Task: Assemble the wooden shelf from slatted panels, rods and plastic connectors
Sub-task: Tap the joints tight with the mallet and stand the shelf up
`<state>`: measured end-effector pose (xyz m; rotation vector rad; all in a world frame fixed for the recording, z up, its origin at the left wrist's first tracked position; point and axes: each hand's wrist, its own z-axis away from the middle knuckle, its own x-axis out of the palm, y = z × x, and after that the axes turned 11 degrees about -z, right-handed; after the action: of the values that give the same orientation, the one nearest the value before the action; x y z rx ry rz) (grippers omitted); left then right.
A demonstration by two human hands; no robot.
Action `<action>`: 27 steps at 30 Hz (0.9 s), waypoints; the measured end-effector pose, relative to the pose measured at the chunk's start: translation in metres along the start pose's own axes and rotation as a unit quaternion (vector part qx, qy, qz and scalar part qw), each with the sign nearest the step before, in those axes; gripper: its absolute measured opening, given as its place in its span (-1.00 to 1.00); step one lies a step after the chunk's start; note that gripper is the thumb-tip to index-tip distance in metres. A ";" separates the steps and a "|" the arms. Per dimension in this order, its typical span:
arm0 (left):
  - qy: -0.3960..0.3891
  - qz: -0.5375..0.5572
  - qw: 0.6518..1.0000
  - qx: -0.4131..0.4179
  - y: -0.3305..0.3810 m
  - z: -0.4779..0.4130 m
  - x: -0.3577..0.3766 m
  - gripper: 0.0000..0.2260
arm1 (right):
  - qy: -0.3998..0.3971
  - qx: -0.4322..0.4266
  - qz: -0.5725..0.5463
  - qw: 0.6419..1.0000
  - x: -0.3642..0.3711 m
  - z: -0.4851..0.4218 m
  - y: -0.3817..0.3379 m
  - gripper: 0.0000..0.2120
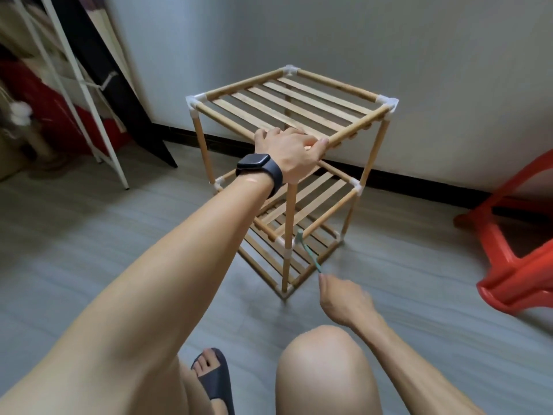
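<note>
Shelf (293, 109): 3 tiers, upright on floor (89, 235), close to wall (389, 40); pale wood rods, slatted panels.
Top panel (299, 106): slats run parallel, gaps between, framed by 4 rods.
Connectors (387, 103): white plastic, at the corners seen on each tier.
Front post (289, 223): runs from near top corner to floor.
L hand (291, 154): on near top corner of shelf, fingers curled over it, thumb lying along front-right rod. Dark watch (258, 169) on wrist.
R hand (344, 301): low, right of front post, pinching end of hammer's handle; blurred.
Hammer (309, 253): small, green handle, head up by mid-tier connector on front post; contact can't tell, blur.
In the way: L forearm hides part of mid and bottom tiers.
Around: red plastic stool (514, 265) tipped at right, apart from shelf; white frame (86, 94) at left; knee (323, 369) and dark slipper (215, 381) at bottom edge.
</note>
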<state>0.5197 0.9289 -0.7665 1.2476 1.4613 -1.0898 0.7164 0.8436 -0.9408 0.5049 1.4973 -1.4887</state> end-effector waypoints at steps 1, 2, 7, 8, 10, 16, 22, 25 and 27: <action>-0.003 0.002 1.000 0.009 -0.002 0.002 0.000 -0.52 | -0.019 0.011 0.026 0.999 0.001 -0.004 0.003 -0.50; -0.011 0.015 1.000 0.020 -0.006 0.006 -0.001 -0.55 | -0.020 0.014 0.035 0.999 0.000 -0.006 0.007 -0.55; -0.017 0.105 0.994 0.027 -0.064 0.030 -0.013 -0.74 | 0.033 -0.011 -0.029 0.999 -0.023 -0.008 0.013 -0.58; -0.010 0.105 0.994 0.013 -0.079 0.037 -0.017 -0.72 | 0.041 -0.006 -0.045 0.998 -0.027 -0.008 0.014 -0.58; -0.003 0.089 0.996 -0.026 -0.107 0.049 -0.025 -0.63 | 0.047 0.009 -0.052 0.997 -0.032 -0.006 0.021 -0.58; -0.039 0.034 0.996 -0.067 -0.096 0.051 -0.030 -0.59 | 0.067 0.046 -0.029 0.996 -0.037 0.005 0.032 -0.57; -0.026 0.022 0.999 0.025 -0.004 0.011 -0.014 -0.51 | 0.090 0.020 -0.029 0.995 -0.040 0.009 0.027 -0.59; 0.023 0.000 1.000 -0.013 0.017 0.002 -0.006 -0.51 | 0.154 -0.080 -0.076 0.982 -0.049 0.009 0.019 -0.64; 0.054 -0.006 0.998 -0.030 0.018 0.002 0.002 -0.54 | 0.228 -0.160 -0.115 0.954 -0.049 0.006 0.014 -0.66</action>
<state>0.5378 0.9297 -0.7704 1.2736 1.5730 -0.9927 0.7530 0.8557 -0.9076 0.5105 2.1807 -1.3155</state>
